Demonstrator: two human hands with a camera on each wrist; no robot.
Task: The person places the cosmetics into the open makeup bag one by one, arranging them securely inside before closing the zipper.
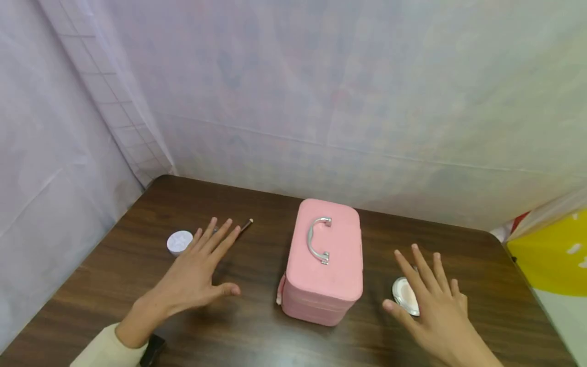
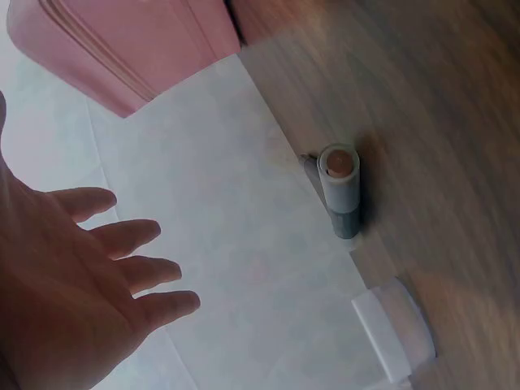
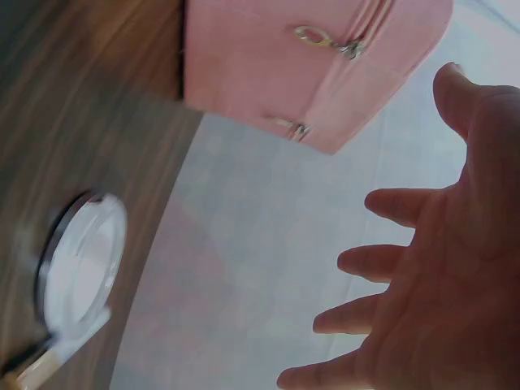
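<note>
Both hands hover flat with fingers spread, holding nothing — the left hand (image 1: 194,275) and right hand (image 1: 433,300) flank the pink case (image 1: 323,262), which stands between them, long axis running away from the person — the right slightly nearer

No lettering, label or number is legible on the pink case (image 1: 324,260), perhaps owing to blur.

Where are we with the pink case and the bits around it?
Nothing looks done: the pink case stands zipped shut. Both hands, left and right, hover open, holding nothing. The white jar, the stick and the compact lie loose on the table.
</note>
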